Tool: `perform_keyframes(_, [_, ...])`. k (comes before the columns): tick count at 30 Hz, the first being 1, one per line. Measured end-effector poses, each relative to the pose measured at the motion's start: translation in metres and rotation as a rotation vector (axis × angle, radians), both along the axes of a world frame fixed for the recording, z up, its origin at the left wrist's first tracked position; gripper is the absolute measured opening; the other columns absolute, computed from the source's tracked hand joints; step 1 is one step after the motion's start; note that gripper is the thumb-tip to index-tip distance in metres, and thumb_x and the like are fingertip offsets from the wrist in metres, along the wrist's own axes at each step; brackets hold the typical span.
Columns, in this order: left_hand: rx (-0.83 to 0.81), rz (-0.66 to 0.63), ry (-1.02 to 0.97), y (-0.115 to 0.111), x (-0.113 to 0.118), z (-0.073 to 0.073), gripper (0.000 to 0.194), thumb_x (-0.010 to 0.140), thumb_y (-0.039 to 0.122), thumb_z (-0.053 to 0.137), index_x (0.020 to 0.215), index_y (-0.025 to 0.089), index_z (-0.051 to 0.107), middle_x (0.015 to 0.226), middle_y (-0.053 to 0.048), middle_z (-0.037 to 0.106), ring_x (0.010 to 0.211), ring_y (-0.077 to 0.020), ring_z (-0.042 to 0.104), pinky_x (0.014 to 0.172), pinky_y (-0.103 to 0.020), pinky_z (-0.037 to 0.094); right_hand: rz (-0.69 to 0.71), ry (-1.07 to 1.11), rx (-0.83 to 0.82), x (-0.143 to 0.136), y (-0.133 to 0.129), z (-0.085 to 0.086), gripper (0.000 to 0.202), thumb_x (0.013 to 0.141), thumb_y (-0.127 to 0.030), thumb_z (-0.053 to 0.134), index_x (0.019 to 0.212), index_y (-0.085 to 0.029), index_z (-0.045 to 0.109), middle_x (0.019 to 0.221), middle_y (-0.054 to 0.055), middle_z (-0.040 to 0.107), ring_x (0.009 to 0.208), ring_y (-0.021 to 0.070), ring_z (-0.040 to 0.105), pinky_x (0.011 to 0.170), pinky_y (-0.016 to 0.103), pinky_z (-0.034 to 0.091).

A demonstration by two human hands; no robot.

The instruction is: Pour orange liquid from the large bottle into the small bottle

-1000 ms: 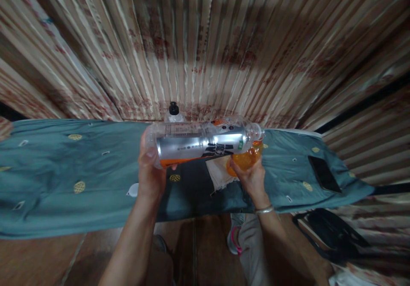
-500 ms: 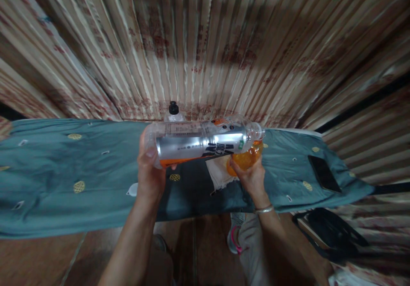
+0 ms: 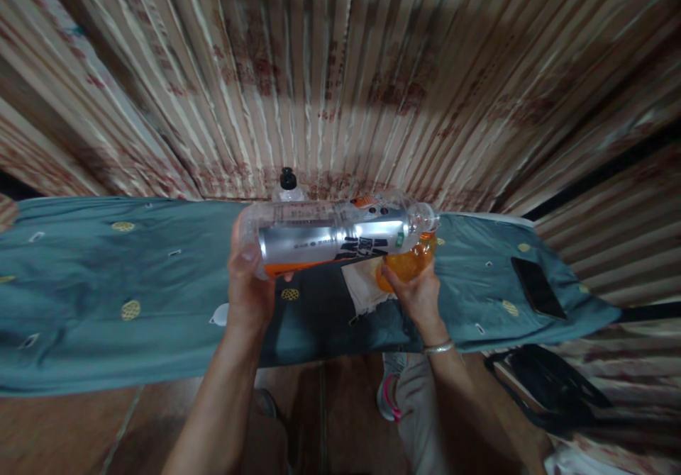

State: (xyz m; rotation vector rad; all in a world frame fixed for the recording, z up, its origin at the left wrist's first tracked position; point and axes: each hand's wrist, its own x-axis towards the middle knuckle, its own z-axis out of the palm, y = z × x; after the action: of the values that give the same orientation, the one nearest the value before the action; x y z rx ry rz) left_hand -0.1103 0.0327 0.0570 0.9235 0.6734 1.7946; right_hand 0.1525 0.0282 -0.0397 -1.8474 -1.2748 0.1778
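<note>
A large clear bottle with a silver and orange label (image 3: 330, 241) lies nearly level in the air, its mouth toward the right. My left hand (image 3: 250, 283) is wrapped round its base end. My right hand (image 3: 418, 291) grips a smaller bottle of orange liquid (image 3: 407, 266), tilted up to the right. The two bottle mouths meet or overlap in view; whether they touch I cannot tell. Below the orange bottle a white cloth (image 3: 367, 291) lies on the green patterned cover (image 3: 175, 305).
Behind the large bottle stands a clear bottle with a black top (image 3: 288, 184). A white round object (image 3: 220, 315) lies left of my left wrist. A phone (image 3: 538, 288) rests at the right. Pleated curtains (image 3: 319, 71) hang behind, and a black bag (image 3: 553, 383) is at lower right.
</note>
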Motion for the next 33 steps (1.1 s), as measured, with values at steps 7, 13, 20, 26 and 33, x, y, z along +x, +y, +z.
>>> perform_keyframes(7, [-0.019, 0.023, 0.017, 0.0004, 0.0008, 0.0008, 0.048, 0.070, 0.052, 0.076, 0.107, 0.024, 0.065, 0.084, -0.004, 0.058, 0.055, -0.0141, 0.051, 0.036, -0.023, 0.040, -0.003, -0.004, 0.003, 0.0005, 0.0001, -0.0014, 0.094, 0.060, -0.081, 0.069, 0.125, -0.015, 0.053, 0.112, 0.020, 0.071, 0.095, 0.0353, 0.072, 0.079, 0.044, 0.056])
perform_keyframes(13, [0.017, 0.013, 0.021, 0.0000, 0.0005, -0.0008, 0.047, 0.073, 0.051, 0.075, 0.111, 0.025, 0.065, 0.087, -0.004, 0.059, 0.057, -0.0147, 0.053, 0.037, -0.023, 0.039, 0.001, 0.007, -0.011, -0.0002, -0.0002, 0.0003, 0.095, 0.060, -0.078, 0.070, 0.127, -0.014, 0.053, 0.113, 0.020, 0.071, 0.095, 0.0345, 0.071, 0.079, 0.043, 0.056])
perform_keyframes(20, [0.016, 0.005, 0.021, 0.0006, -0.0010, -0.0030, 0.043, 0.073, 0.051, 0.076, 0.104, 0.023, 0.067, 0.086, -0.004, 0.059, 0.055, -0.0136, 0.052, 0.037, -0.023, 0.039, -0.003, 0.015, -0.004, -0.0009, 0.0000, 0.0028, 0.094, 0.060, -0.077, 0.070, 0.126, -0.012, 0.054, 0.112, 0.021, 0.071, 0.095, 0.0353, 0.072, 0.080, 0.044, 0.056])
perform_keyframes(26, [0.002, 0.025, -0.008, -0.0006, 0.0009, -0.0023, 0.042, 0.072, 0.050, 0.076, 0.104, 0.023, 0.067, 0.087, -0.004, 0.060, 0.057, -0.0142, 0.052, 0.038, -0.023, 0.039, -0.014, 0.028, -0.020, 0.0001, 0.0000, 0.0007, 0.095, 0.059, -0.078, 0.072, 0.127, -0.014, 0.052, 0.110, 0.019, 0.072, 0.096, 0.0359, 0.072, 0.080, 0.044, 0.056])
perform_keyframes(33, [0.024, 0.009, 0.030, 0.0000, -0.0006, -0.0015, 0.044, 0.073, 0.051, 0.075, 0.106, 0.023, 0.066, 0.088, -0.004, 0.059, 0.057, -0.0140, 0.053, 0.037, -0.023, 0.038, 0.004, 0.003, -0.001, 0.0010, -0.0004, -0.0013, 0.093, 0.061, -0.078, 0.071, 0.127, -0.016, 0.052, 0.114, 0.019, 0.071, 0.097, 0.0354, 0.071, 0.079, 0.043, 0.056])
